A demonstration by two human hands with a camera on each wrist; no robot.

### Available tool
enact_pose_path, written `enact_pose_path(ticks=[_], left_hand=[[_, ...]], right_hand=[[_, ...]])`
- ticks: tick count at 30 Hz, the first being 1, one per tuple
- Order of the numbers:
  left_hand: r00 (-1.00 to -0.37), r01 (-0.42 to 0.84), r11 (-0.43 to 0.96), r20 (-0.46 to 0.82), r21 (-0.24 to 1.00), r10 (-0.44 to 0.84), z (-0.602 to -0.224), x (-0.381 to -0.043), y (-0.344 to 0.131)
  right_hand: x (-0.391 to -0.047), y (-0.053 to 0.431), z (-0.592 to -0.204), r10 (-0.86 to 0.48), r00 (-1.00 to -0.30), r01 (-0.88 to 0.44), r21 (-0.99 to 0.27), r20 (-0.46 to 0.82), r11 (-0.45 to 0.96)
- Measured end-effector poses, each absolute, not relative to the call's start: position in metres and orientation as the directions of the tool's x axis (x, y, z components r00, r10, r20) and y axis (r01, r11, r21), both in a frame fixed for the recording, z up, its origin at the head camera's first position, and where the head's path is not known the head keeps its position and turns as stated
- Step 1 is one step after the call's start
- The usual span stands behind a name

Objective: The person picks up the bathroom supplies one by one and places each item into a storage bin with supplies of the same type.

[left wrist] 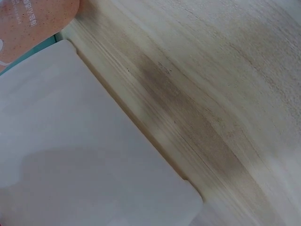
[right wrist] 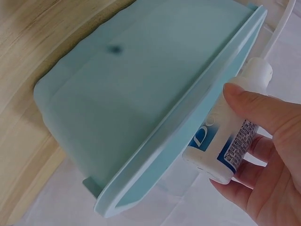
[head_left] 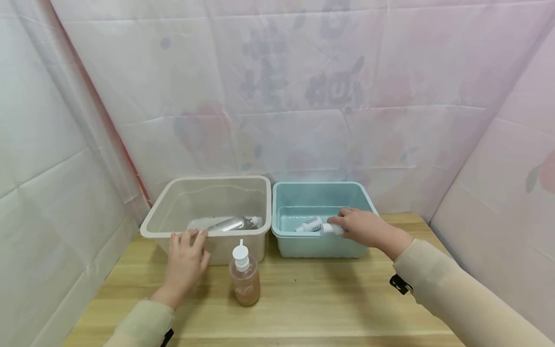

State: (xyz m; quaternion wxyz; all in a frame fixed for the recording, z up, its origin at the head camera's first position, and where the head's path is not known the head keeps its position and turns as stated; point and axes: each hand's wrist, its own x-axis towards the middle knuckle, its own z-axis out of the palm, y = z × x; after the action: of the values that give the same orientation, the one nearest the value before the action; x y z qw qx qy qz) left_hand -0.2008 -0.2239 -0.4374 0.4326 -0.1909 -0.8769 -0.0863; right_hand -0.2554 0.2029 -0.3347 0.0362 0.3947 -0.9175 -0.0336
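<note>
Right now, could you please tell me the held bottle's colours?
The bottle is white with blue patches, clearest in the right wrist view.

A person's right hand [head_left: 364, 226] grips with its back turned upward, thumb [right wrist: 251, 103] pressed to one side and fingers [right wrist: 249, 174] bent along the opposite side. Behind the grip, the bare right wrist [head_left: 399, 243] meets a sleeved right forearm [head_left: 459, 284] slanting back toward the body. Well apart, left of the grip, the left hand [head_left: 186, 258] lies with fingers pointing forward, its thumb on the side nearer the grip; the left forearm [head_left: 140, 323] angles in behind.
</note>
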Motion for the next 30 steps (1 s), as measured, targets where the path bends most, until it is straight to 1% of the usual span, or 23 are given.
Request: enact_pose_path(ticks=[6, 13, 17, 22, 30], left_hand=[[-0.542, 0.409, 0.912, 0.802, -0.009, 0.251, -0.434, -0.2, -0.225], [-0.573, 0.398, 0.917, 0.782, 0.007, 0.243, -0.433, -0.197, -0.223], [-0.577, 0.401, 0.916, 0.781, 0.016, 0.239, -0.436, -0.196, -0.223], [-0.591, 0.4, 0.916, 0.772, 0.028, 0.235, -0.432, -0.201, -0.221], [-0.565, 0.401, 0.916, 0.79, 0.012, 0.237, -0.431, -0.2, -0.222]], right_hand=[[-0.256, 0.202, -0.33, -0.709, -0.705, -0.703, 0.107, 0.032, 0.704], [-0.256, 0.207, -0.333, -0.718, -0.695, -0.71, 0.128, 0.037, 0.693], [-0.255, 0.207, -0.333, -0.724, -0.689, -0.717, 0.113, 0.032, 0.688], [-0.26, 0.209, -0.329, -0.707, -0.706, -0.701, 0.105, 0.038, 0.706], [-0.266, 0.208, -0.328, -0.724, -0.689, -0.718, 0.101, 0.029, 0.688]])
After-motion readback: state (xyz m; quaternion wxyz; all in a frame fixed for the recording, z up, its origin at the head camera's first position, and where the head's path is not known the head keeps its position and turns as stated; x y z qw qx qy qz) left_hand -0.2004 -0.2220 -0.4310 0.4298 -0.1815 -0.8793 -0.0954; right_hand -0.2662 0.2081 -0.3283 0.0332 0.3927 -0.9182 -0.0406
